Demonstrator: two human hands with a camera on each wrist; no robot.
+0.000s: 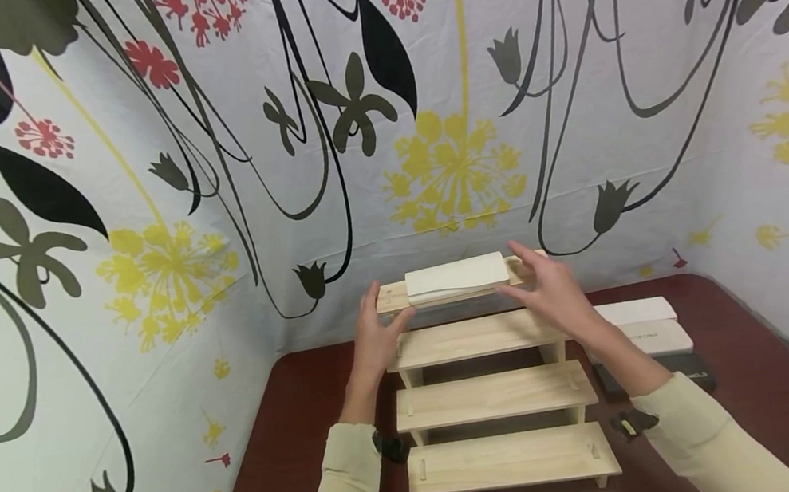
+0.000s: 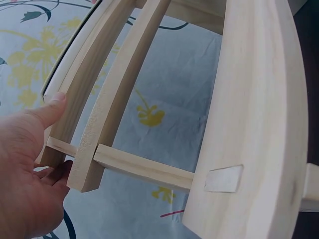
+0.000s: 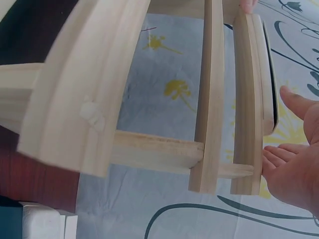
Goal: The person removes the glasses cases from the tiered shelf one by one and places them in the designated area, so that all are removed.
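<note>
A pale wooden stepped display stand [image 1: 493,396] with slatted shelves rises on the table. Across its top shelf [image 1: 391,298] lies a slim white box [image 1: 455,276], which shows edge-on in both wrist views. My left hand [image 1: 375,340] grips the left end of that shelf; in the left wrist view the thumb [image 2: 57,102] lies on its edge and the fingers reach round the other side. My right hand [image 1: 554,293] is at the shelf's right end, thumb and fingers spread apart, its fingertips [image 3: 271,159] right at the wood in the right wrist view.
Right of the stand, white boxes [image 1: 646,338] and a dark box [image 1: 689,367] lie on the dark red table [image 1: 762,376]. Flower-printed cloth [image 1: 448,72] hangs close behind the stand and along both sides.
</note>
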